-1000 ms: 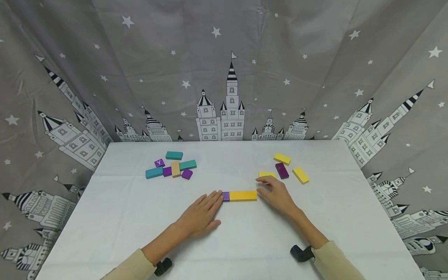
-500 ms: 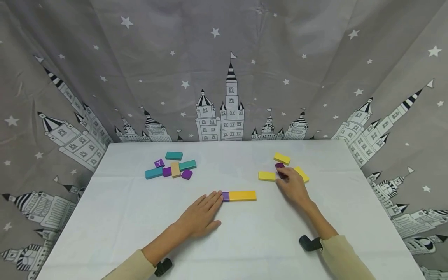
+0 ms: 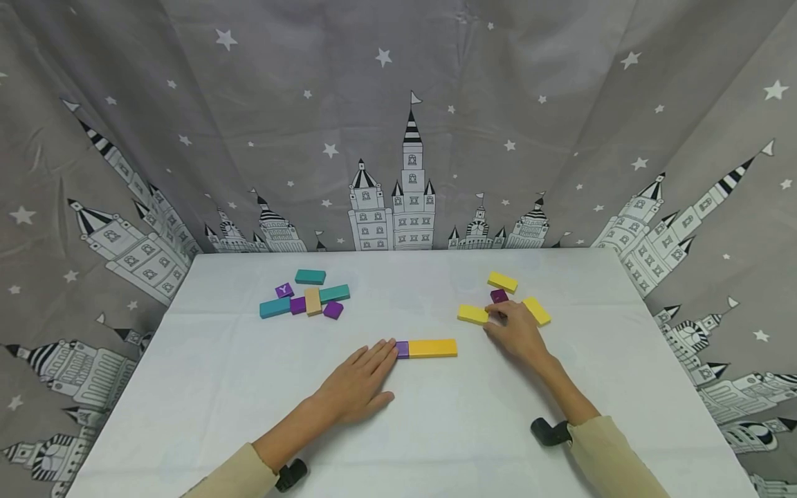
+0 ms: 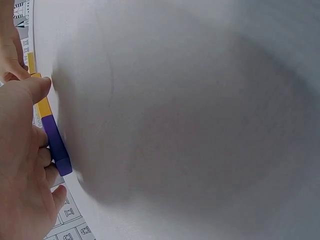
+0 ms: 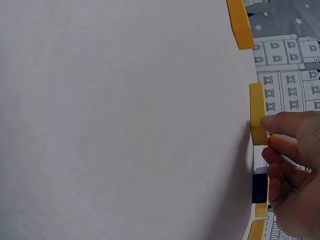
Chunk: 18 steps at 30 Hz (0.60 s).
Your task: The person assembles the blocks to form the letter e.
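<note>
My left hand (image 3: 360, 382) rests flat on the table, its fairly straight fingertips over a long purple block (image 3: 402, 350). Most of that block is hidden from the head view, but its side (image 4: 55, 142) shows under the fingers in the left wrist view. End to end with it lies an orange-yellow block (image 3: 432, 348). Farther right, my right hand (image 3: 519, 335) pinches the right end of a yellow block (image 3: 472, 315) between thumb and forefinger. Just behind those fingers lies a dark purple block (image 3: 499, 296), partly covered by the hand.
Two more yellow blocks (image 3: 502, 281) lie near the right hand, one behind it and one at its right. At the back left is a loose group of teal blocks (image 3: 275, 308), purple pieces (image 3: 333, 310) and a tan block (image 3: 313, 301). A grey castle-print curtain (image 3: 398, 138) borders the white table.
My right hand moved right and back from beside the orange-yellow block, reached the dark purple block, then came onto the yellow block, which has turned slightly. My left hand stayed still.
</note>
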Each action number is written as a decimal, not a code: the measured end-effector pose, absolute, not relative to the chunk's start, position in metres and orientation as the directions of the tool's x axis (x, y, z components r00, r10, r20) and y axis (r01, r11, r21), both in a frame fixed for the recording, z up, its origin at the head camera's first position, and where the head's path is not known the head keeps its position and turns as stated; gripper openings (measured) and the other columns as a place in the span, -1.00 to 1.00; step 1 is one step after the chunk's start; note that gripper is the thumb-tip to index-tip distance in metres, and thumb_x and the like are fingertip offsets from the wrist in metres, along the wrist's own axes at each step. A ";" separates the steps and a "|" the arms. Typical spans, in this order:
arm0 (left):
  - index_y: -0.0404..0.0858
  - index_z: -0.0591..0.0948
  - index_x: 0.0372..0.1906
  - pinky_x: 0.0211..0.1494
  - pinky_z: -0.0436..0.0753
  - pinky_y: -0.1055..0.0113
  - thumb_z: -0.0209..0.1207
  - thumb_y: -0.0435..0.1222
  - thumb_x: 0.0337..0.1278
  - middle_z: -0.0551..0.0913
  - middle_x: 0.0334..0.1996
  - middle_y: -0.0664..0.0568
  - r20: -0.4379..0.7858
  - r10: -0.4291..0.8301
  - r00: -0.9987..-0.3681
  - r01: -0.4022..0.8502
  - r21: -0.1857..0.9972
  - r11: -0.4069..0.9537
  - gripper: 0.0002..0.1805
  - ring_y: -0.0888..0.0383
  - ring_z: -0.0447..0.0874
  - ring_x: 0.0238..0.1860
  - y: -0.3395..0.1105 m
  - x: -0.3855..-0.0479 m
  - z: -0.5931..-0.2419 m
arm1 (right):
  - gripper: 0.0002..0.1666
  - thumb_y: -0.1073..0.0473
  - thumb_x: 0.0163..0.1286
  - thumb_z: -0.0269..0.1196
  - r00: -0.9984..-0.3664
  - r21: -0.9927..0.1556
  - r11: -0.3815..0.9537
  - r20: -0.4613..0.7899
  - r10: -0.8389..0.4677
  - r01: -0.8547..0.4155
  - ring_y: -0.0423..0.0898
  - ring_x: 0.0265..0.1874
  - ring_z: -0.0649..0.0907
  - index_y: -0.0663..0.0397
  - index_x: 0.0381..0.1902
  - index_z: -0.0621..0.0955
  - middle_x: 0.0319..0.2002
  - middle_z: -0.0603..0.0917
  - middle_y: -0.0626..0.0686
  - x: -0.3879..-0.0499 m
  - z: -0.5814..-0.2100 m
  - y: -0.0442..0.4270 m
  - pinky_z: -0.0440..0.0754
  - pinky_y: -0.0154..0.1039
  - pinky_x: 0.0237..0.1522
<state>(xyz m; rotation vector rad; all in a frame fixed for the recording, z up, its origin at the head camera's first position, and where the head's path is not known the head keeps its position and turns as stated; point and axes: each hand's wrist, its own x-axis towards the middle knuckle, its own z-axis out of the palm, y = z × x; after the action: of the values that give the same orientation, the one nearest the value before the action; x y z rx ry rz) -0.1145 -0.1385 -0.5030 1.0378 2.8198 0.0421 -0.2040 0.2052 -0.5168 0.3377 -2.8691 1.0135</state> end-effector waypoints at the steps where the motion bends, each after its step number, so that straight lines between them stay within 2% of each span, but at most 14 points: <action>1: -0.32 0.11 0.56 0.53 0.05 0.04 -0.03 0.13 0.44 0.04 0.57 -0.11 -0.119 0.647 -0.754 0.643 0.072 0.763 -0.16 -0.03 -0.04 0.55 -0.138 -0.115 -0.503 | -0.60 0.24 0.23 0.43 -0.973 -0.616 0.754 0.144 -0.179 -0.230 0.20 0.09 0.58 0.29 0.01 0.69 0.01 0.69 0.24 -0.203 -0.516 0.204 0.45 0.15 0.23; 8: -0.31 0.10 0.56 0.54 0.04 0.05 -0.04 0.14 0.45 0.03 0.57 -0.11 -0.120 0.645 -0.755 0.641 0.069 0.764 -0.16 -0.02 -0.05 0.55 -0.139 -0.115 -0.504 | -0.59 0.19 0.22 0.44 -0.979 -0.634 0.748 0.093 -0.181 -0.199 0.11 -0.08 0.62 0.27 -0.01 0.68 -0.09 0.73 0.17 -0.202 -0.514 0.196 0.57 0.07 0.08; 14: -0.31 0.11 0.56 0.53 0.06 0.05 -0.04 0.14 0.44 0.03 0.57 -0.11 -0.115 0.647 -0.754 0.644 0.062 0.762 -0.16 -0.02 -0.04 0.55 -0.139 -0.115 -0.505 | -0.50 0.18 0.24 0.44 -0.978 -0.634 0.747 0.083 -0.191 -0.200 0.15 0.05 0.62 0.27 0.11 0.65 0.01 0.71 0.19 -0.203 -0.515 0.191 0.54 0.08 0.16; 18: -0.31 0.11 0.56 0.53 0.07 0.04 -0.02 0.14 0.44 0.04 0.57 -0.11 -0.113 0.647 -0.754 0.644 0.069 0.762 -0.15 -0.02 -0.04 0.55 -0.139 -0.115 -0.505 | -0.50 0.15 0.26 0.43 -0.977 -0.645 0.739 0.064 -0.201 -0.195 0.16 0.09 0.61 0.25 0.12 0.66 0.04 0.70 0.18 -0.202 -0.515 0.188 0.52 0.10 0.19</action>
<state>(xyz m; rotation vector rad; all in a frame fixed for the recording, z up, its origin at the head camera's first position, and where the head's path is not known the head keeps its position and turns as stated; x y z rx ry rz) -0.1146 -0.1390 -0.5048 1.0407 2.8253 0.0381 -0.2023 0.1883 -0.5152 0.3347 -2.9385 1.0878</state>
